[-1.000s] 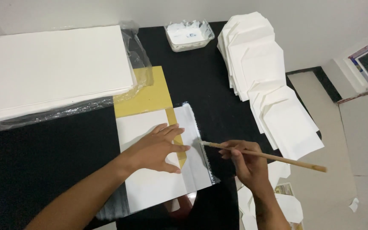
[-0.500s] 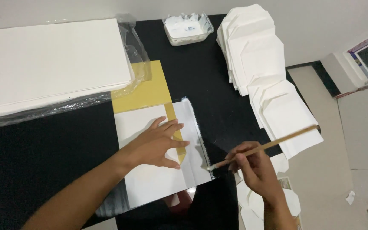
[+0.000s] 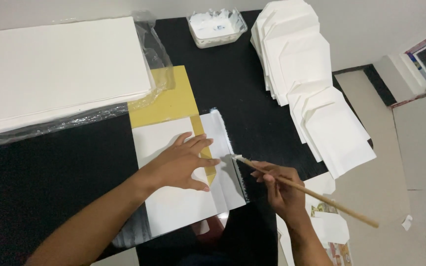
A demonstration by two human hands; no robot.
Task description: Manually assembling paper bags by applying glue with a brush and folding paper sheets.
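Left hand: left hand (image 3: 183,165) lies flat, fingers spread, pressing on the white sheet (image 3: 173,197); grasps nothing.
Right hand: right hand (image 3: 279,189) is clenched around a wooden brush (image 3: 304,189), bristle end touching the sheet's right flap.
White sheet: on the black table (image 3: 50,182), partly over a yellow sheet (image 3: 166,101).
Beyond: tub of white paste (image 3: 216,27) at the far edge; fanned stack of folded white envelopes (image 3: 306,83) to the right; large pile of white paper (image 3: 55,69) on clear plastic wrap (image 3: 156,59) to the left.
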